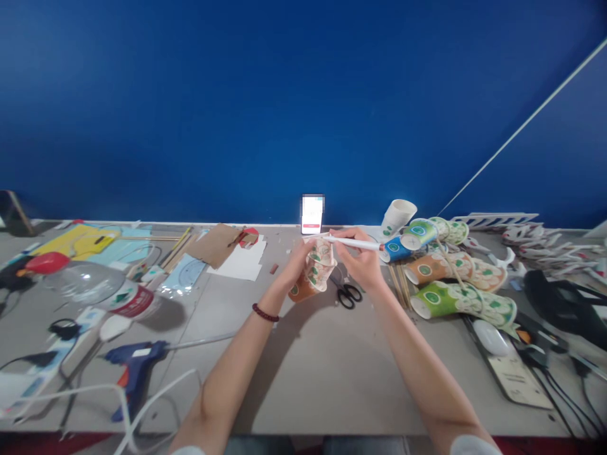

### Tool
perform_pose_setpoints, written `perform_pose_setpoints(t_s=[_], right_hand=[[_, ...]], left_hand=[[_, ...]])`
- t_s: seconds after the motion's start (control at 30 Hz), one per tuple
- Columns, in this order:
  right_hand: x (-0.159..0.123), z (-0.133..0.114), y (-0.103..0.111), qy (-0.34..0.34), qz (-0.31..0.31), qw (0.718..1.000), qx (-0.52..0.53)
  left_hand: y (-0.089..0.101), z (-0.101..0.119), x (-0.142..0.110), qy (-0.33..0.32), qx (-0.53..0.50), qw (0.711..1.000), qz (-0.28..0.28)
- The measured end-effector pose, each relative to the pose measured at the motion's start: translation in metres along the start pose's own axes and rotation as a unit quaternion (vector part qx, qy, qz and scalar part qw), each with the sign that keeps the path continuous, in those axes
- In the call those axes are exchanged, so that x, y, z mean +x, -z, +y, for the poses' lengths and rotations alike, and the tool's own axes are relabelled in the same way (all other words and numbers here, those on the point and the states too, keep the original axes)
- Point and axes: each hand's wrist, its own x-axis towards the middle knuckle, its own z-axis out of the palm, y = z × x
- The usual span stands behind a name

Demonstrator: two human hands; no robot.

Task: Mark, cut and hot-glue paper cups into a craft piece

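Note:
Near the middle of the table, my left hand point(298, 260) is closed around paper cups point(318, 265) fitted together, the lower one orange-brown and the upper printed with a leaf pattern. My right hand point(363, 262) grips a white pen-shaped stick point(353, 242) with a reddish back end. The stick's front end meets the top of the cups, close to the left fingers; its exact contact is too small to tell. Black-handled scissors point(349, 295) lie on the table just below the right hand, their blades partly hidden by it.
A lit phone point(312, 213) leans against the blue wall. To the right lie joined paper cups point(462, 300), a white cup point(398, 216), a mouse point(490, 338) and cables. Leftward are a blue glue gun point(142, 360), a plastic bottle point(109, 287), a power strip point(71, 354) and cardboard point(215, 244).

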Motion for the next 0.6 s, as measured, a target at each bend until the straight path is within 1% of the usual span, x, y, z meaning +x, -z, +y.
perform_pose_setpoints(t_s=[0.1,0.23,0.43,0.6], right_hand=[[0.0,0.003,0.0,-0.01,-0.002,1.0,-0.006],[-0.001,0.004,0.001,-0.016,-0.005,1.0,-0.015],[-0.001,0.004,-0.002,-0.013,-0.009,0.999,-0.047],[0.0,0.003,-0.003,-0.005,-0.014,0.998,-0.058]], left_hand=[[0.003,0.003,-0.003,-0.02,0.022,0.999,-0.031],[0.005,0.001,-0.001,-0.041,0.081,0.994,-0.062],[0.008,-0.007,0.005,-0.031,0.117,0.991,-0.063],[0.008,-0.006,0.003,-0.025,0.128,0.99,-0.062]])
